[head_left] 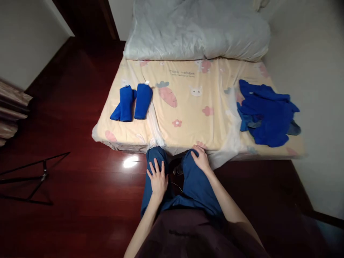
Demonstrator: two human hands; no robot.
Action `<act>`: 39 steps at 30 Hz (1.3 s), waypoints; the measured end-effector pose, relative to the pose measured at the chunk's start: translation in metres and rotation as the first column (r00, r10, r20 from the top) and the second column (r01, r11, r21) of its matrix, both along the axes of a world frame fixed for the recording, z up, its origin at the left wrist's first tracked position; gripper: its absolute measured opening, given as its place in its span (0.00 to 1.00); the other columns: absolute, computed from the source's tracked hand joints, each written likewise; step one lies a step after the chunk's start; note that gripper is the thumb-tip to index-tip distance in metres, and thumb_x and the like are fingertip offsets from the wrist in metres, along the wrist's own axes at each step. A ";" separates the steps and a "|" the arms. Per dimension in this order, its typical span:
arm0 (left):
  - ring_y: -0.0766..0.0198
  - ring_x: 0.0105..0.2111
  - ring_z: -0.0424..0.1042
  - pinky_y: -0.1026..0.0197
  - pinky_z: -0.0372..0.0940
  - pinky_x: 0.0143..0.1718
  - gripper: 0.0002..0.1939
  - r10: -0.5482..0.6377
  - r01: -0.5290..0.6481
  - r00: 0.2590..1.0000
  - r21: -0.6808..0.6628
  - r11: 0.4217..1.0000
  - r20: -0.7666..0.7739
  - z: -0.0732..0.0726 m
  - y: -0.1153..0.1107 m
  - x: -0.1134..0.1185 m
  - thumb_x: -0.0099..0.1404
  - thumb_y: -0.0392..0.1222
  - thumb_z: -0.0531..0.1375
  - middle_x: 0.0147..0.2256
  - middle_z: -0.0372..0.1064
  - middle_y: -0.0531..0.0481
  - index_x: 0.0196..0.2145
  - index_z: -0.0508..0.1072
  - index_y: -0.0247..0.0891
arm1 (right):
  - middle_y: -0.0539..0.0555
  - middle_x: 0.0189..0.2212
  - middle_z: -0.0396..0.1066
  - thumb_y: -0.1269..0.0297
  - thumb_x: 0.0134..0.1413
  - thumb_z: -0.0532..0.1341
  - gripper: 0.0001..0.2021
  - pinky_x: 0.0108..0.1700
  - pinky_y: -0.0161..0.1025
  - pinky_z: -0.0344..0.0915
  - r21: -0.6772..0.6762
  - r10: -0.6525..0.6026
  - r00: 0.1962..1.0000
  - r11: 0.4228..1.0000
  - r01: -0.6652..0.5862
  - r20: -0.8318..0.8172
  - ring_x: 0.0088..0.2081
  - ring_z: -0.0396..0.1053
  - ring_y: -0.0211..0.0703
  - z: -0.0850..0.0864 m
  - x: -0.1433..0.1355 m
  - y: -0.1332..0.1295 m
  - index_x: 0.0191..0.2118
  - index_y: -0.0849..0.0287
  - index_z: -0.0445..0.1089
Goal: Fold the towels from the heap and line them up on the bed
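My left hand (158, 178) rests with spread fingers on the left leg of my blue trousers (199, 182), holding nothing. Over the other knee lies my right hand (201, 158), open, fingers apart, close to the bed's front edge. On the left part of the yellow printed bed sheet (188, 134) are folded blue cloth pieces: one bundle (126, 104) overlaps another piece beneath it, and a separate folded piece (143, 101) sits just right of it. A loose, crumpled heap of blue clothes (271, 114) lies at the right end, some darker fabric showing under it.
A grey-white bulky cover (197, 32) spans the back of the bed. Black tripod legs (43, 177) stand on the dark red floor (88, 186) at left. Brown curtains (12, 111) hang at the left edge. A wall (317, 100) borders the right side.
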State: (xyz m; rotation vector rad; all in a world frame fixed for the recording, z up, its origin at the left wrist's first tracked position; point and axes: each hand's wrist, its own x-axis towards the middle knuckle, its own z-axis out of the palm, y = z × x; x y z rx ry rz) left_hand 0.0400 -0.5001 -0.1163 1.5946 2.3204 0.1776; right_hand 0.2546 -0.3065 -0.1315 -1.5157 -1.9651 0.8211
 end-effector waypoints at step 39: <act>0.23 0.68 0.49 0.26 0.58 0.57 0.33 0.063 -0.075 0.972 -0.047 0.996 -0.228 -0.010 0.117 -0.013 0.71 0.47 0.54 0.72 0.47 0.27 0.71 0.63 0.37 | 0.68 0.47 0.76 0.71 0.58 0.57 0.19 0.58 0.51 0.71 0.295 -0.838 0.545 0.512 0.807 -0.036 0.48 0.77 0.52 0.082 0.264 0.205 0.52 0.70 0.75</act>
